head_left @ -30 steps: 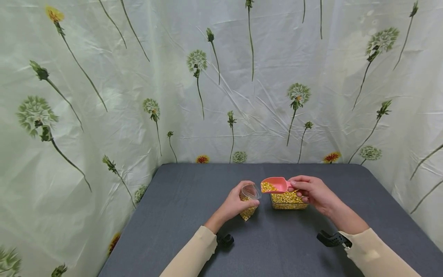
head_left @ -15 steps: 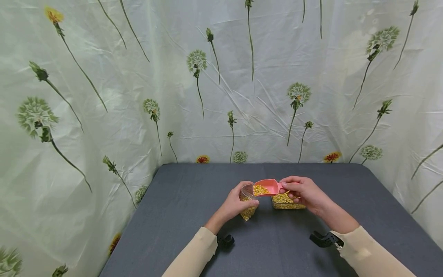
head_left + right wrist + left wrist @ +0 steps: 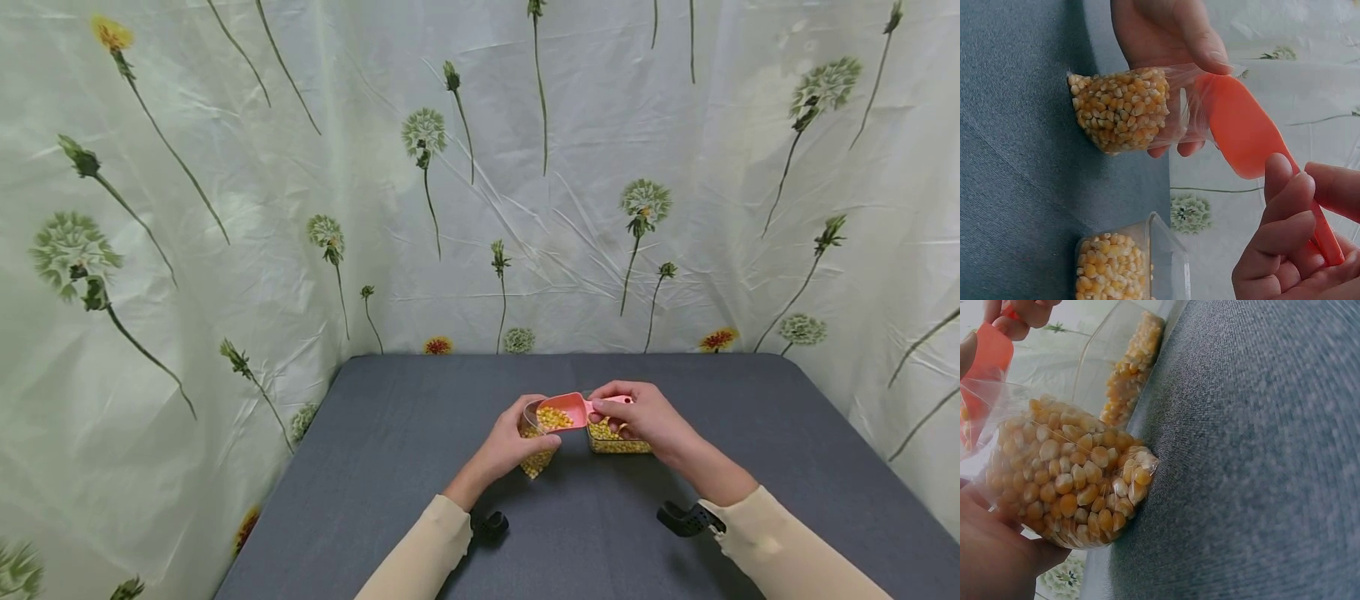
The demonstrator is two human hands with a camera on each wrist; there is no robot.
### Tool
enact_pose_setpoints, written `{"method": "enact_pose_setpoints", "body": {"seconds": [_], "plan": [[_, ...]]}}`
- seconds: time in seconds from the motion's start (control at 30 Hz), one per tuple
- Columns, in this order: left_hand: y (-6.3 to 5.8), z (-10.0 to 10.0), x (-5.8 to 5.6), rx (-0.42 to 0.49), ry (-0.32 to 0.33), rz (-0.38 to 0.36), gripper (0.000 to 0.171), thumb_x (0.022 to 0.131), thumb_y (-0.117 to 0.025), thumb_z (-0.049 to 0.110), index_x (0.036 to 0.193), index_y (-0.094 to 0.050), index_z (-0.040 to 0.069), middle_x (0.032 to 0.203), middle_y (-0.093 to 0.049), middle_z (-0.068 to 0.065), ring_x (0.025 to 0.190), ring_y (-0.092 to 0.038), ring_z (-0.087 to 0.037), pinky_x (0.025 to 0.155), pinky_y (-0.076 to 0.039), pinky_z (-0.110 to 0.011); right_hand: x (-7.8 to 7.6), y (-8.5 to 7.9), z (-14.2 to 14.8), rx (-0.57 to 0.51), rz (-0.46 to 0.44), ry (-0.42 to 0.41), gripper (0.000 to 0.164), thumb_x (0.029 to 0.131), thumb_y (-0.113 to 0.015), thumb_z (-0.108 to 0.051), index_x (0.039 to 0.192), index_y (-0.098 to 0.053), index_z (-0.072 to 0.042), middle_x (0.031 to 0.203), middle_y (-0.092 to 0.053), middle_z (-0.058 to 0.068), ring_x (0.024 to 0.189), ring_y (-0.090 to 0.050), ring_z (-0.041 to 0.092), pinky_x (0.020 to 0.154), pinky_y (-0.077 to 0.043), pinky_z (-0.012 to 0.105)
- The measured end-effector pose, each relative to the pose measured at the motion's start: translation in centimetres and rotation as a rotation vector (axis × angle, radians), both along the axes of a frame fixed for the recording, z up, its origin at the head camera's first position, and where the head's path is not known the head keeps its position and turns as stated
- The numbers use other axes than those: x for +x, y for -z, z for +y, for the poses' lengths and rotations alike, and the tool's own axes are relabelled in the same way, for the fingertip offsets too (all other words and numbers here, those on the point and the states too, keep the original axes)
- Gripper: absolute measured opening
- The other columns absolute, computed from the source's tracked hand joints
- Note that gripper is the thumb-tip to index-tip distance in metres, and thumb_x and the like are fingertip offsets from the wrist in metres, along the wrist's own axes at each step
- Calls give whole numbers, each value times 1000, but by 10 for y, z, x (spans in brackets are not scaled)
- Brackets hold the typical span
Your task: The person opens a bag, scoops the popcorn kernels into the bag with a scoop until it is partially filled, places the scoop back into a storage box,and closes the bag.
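My left hand [image 3: 508, 442] grips a clear plastic bag [image 3: 1072, 475] round its upper part, holding its mouth open. Corn kernels fill the lower part of the bag, which stands on the table. The right hand [image 3: 637, 417] pinches the handle of a pink scoop [image 3: 574, 408] between thumb and fingers. Kernels lie in the scoop's bowl, and its front end is inside the bag's mouth, as the right wrist view also shows. Below the right hand stands a clear plastic container [image 3: 1169, 259] with more corn kernels [image 3: 1110, 265], partly hidden by that hand in the head view.
A dark grey cloth covers the table [image 3: 420, 467]. Behind it hangs a pale curtain [image 3: 465, 208] printed with dandelions. Both wrists carry black straps [image 3: 686, 518], and the sleeves are beige.
My right hand has moved left with the loaded scoop, from above the container to the bag, and the scoop's front end has entered the mouth. The left hand and bag have stayed put.
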State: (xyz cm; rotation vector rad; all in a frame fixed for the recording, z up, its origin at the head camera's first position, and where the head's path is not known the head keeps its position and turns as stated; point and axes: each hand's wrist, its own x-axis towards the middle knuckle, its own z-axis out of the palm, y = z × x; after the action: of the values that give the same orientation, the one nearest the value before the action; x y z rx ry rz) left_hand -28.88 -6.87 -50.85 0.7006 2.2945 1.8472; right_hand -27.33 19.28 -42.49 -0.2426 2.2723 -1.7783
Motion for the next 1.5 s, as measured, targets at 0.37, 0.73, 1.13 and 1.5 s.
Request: {"method": "enact_pose_setpoints", "body": {"seconds": [0.37,0.73,1.13,1.5], "plan": [[-1,0,2,38,25,20,55,88,-81,33,136,-53,34,121,-63,3,99,-65,-19,81,-54,-37,4,-10,-16,113,174,-7,24,94,-74,-26,106,-72,-6,89,-70,21,72,-57,44,53,-46,32],[-2,-2,1,46,17,50,54,88,-81,33,135,-54,33,124,-63,5,106,-63,-18,86,-54,-38,11,-19,-27,298,425,-38,9,93,-76,-23,102,-74,-21,82,-70,-1,68,-61,27,56,-49,34],[-3,-3,0,50,24,57,53,88,-81,30,135,-54,31,124,-63,5,107,-63,-17,86,-54,-36,16,-29,-22,310,482,-53,9,94,-75,-24,102,-74,-22,83,-70,-4,69,-61,23,59,-49,33],[0,-3,-1,15,1,71,57,87,-81,32,137,-54,28,124,-61,6,106,-64,-17,83,-55,-37,11,-34,4,131,322,32,21,94,-74,-25,106,-72,-7,86,-72,12,68,-60,27,56,-49,33]]}}
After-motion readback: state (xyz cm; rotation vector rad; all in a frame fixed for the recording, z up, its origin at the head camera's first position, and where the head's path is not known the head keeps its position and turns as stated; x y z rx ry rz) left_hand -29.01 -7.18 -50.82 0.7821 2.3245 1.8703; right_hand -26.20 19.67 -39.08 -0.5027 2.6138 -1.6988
